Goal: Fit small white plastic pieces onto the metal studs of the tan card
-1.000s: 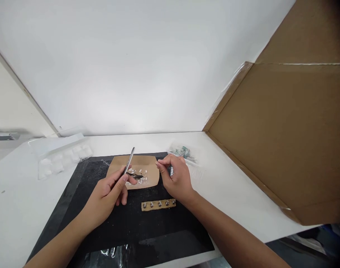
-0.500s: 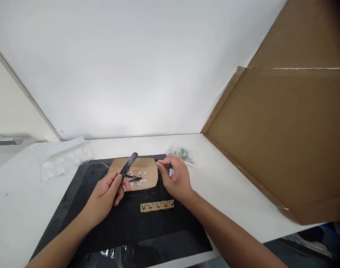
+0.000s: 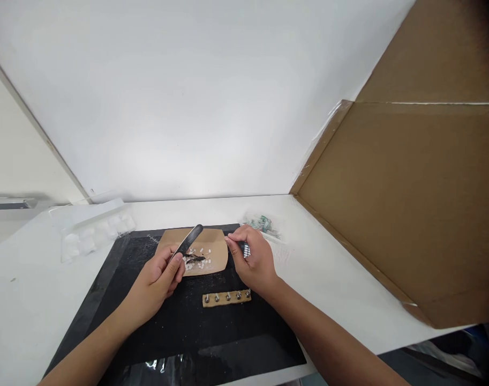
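My left hand (image 3: pixel 158 280) is closed around metal tweezers (image 3: pixel 188 242), whose tips point down at small white pieces (image 3: pixel 199 256) scattered on a tan card (image 3: pixel 214 241). My right hand (image 3: pixel 254 261) is closed in a pinch just right of the card, holding a small black part with white dots (image 3: pixel 246 249). Below the card a narrow tan strip with a row of metal studs (image 3: pixel 227 297) lies on the black mat (image 3: pixel 180 327).
A clear plastic tray (image 3: pixel 93 228) sits at the back left on the white table (image 3: pixel 316 257). A small clear bag with green parts (image 3: pixel 264 223) lies behind my right hand. A large cardboard flap (image 3: pixel 413 198) stands along the right side.
My left hand has tilted the tweezers from nearly upright to leaning right over the card. My right hand has stayed in place.
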A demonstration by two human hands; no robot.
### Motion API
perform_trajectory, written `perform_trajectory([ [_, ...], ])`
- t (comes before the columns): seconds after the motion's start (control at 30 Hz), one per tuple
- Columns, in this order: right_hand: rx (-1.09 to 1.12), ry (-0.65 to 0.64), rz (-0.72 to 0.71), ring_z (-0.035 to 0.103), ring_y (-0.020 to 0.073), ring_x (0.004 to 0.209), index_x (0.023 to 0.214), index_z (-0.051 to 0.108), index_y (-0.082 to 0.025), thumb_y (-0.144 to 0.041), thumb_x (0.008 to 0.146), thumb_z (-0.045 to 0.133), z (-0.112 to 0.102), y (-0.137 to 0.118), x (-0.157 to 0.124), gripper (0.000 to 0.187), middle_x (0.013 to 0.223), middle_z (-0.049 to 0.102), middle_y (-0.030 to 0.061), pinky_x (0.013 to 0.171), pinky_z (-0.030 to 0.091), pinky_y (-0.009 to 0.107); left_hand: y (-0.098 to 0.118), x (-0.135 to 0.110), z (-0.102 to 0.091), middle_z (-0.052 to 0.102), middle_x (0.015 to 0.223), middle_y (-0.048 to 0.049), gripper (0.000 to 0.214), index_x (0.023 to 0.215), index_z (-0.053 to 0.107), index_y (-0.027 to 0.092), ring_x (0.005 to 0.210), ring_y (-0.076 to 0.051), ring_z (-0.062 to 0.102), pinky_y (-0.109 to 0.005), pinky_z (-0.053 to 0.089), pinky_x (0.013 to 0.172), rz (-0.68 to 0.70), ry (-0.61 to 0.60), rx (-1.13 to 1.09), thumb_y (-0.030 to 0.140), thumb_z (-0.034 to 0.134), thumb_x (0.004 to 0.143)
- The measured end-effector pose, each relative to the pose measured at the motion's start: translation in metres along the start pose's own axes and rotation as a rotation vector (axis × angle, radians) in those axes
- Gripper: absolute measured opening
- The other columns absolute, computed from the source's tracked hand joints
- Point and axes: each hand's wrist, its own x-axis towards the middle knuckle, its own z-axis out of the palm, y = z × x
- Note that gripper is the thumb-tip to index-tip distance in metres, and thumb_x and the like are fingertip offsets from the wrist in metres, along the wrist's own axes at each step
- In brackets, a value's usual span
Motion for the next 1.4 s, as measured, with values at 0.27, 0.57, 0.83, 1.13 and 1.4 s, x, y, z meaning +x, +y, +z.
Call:
perform_trajectory([
  [0.27, 0.082, -0.1, -0.098, 0.07, 0.0257, 0.124, 0.105, 0.059, -0.027, -0.019, 0.104, 0.063, 0.004, -0.01, -0.004, 0.009, 0.132, 0.073, 0.0098, 0.098, 0.056, 0.048, 0.003, -0.003, 0.003, 0.037, 0.063, 0.0091, 0.052, 0.083, 0.051, 0.02, 0.049, -0.006, 0.025, -0.018, 0.024, 0.044, -0.012, -0.047, 0.047, 0.069, 0.052, 0.102],
  [0.57, 0.069, -0.168, -0.13, 0.068, 0.0259, 0.132, 0.105, 0.06, -0.026, -0.019, 0.105, 0.064, 0.005, -0.015, -0.006, 0.009, 0.142, 0.072, 0.0105, 0.101, 0.053, 0.046, 0.012, -0.005, 0.004, 0.044, 0.05, 0.0087, 0.05, 0.089, 0.06, 0.019, 0.044, -0.009, 0.036, -0.022, 0.034, 0.051, 0.036, -0.026, 0.187, 0.066, 0.049, 0.104],
  [0.83, 0.112, -0.183, -0.063, 0.068, 0.0261, 0.132, 0.108, 0.061, -0.027, -0.02, 0.104, 0.064, 0.005, -0.014, -0.007, 0.008, 0.142, 0.072, 0.0094, 0.103, 0.055, 0.048, 0.008, -0.006, 0.0, 0.067, 0.051, 0.0003, 0.056, 0.123, 0.069, 0.016, 0.039, -0.011, 0.041, -0.021, 0.034, 0.044, -0.025, -0.031, 0.191, 0.065, 0.051, 0.103],
  [1.13, 0.126, -0.197, -0.04, 0.069, 0.027, 0.132, 0.106, 0.061, -0.027, -0.022, 0.105, 0.064, 0.004, -0.015, -0.007, 0.007, 0.145, 0.071, 0.0093, 0.102, 0.056, 0.05, 0.006, -0.007, -0.001, 0.073, 0.062, -0.0042, 0.051, 0.123, 0.078, 0.015, 0.049, -0.014, 0.06, -0.022, 0.051, 0.049, 0.036, -0.054, 0.138, 0.058, 0.058, 0.103],
  [1.4, 0.144, -0.183, -0.033, 0.069, 0.0266, 0.131, 0.106, 0.061, -0.027, -0.021, 0.104, 0.066, 0.003, -0.015, -0.006, 0.008, 0.143, 0.072, 0.0082, 0.103, 0.057, 0.049, 0.002, -0.007, -0.001, 0.078, 0.071, -0.0072, 0.05, 0.123, 0.08, 0.015, 0.055, -0.015, 0.064, -0.024, 0.055, 0.053, 0.058, -0.07, 0.153, 0.057, 0.06, 0.103],
])
